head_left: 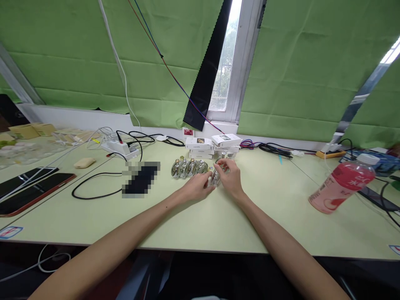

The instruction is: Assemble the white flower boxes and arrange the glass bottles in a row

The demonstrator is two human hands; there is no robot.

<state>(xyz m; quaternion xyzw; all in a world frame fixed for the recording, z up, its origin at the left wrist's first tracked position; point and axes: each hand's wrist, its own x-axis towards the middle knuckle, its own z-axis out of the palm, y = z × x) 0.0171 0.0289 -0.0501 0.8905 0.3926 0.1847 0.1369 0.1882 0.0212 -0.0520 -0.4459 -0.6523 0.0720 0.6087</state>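
Over the middle of the table, my right hand (231, 177) curls its fingers round a small clear, shiny glass-like bottle (215, 178). My left hand (197, 187) is closed at the bottle's left side, thumb and fingers against its lower part. Their grip hides much of the bottle, and its exact kind is hard to make out. Just left of it stands a row of several round, shiny bottles (184, 168) with gold-coloured tops, close together. Behind them are stacked small white boxes (198, 144) with printed pictures, and another white box (226, 140) lies on the right-hand stack.
A pink drink bottle (340, 185) stands at the right. To the left lie a blurred-out dark device (140, 179), two phones (37, 193), a beige case (84, 163) and a white power strip (120, 146). Black cables (275, 150) run along the back, beneath green curtains (300, 75).
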